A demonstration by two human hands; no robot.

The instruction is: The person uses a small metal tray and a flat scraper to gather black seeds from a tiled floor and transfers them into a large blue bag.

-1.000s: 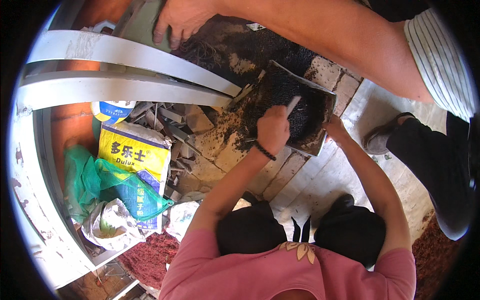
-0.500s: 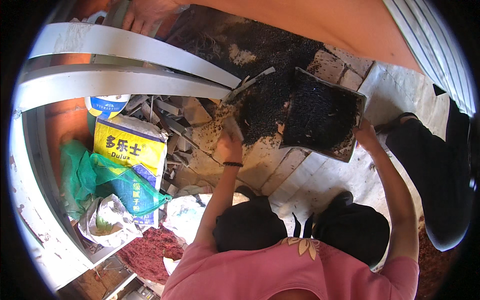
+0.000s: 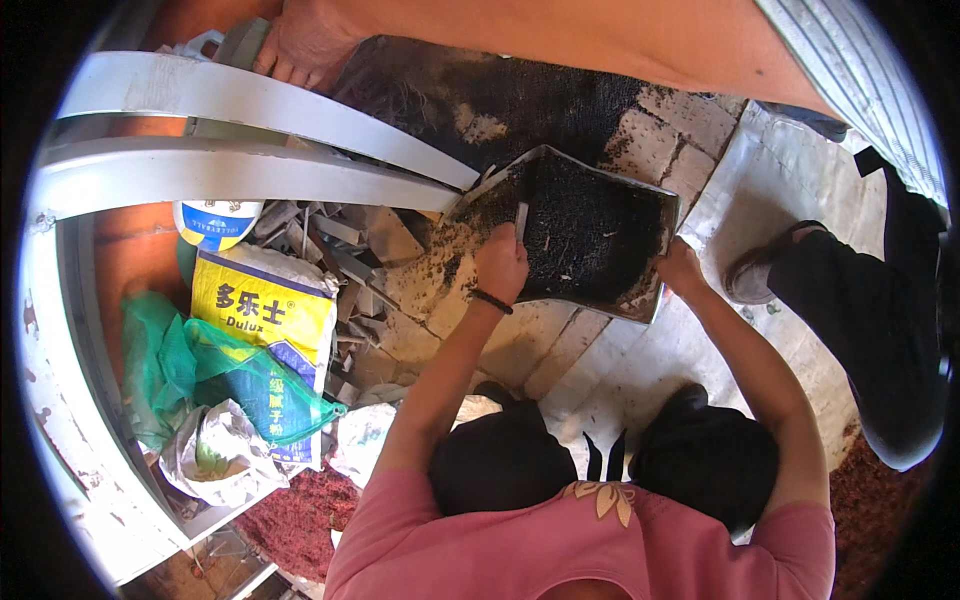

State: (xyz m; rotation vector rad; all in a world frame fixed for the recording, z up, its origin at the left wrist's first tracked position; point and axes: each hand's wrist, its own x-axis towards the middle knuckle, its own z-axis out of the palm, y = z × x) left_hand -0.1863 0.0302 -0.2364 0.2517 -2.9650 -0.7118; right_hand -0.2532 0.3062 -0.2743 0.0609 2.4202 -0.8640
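Steady the tray (image 3: 662, 222) over the tiled floor (image 3: 530, 335) with the right hand (image 3: 681, 266), gripping its right edge; angle the pale strip (image 3: 521, 221), clasped in the left hand (image 3: 501, 263), low against the granules (image 3: 585, 230).

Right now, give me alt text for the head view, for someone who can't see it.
A person in a pink top grips the edge of a shallow pan of dark granules with the right hand, while the left hand holds a flat pale tool at its left side. Another person's arm crosses the top; at left are a yellow-and-blue sack and green netting.
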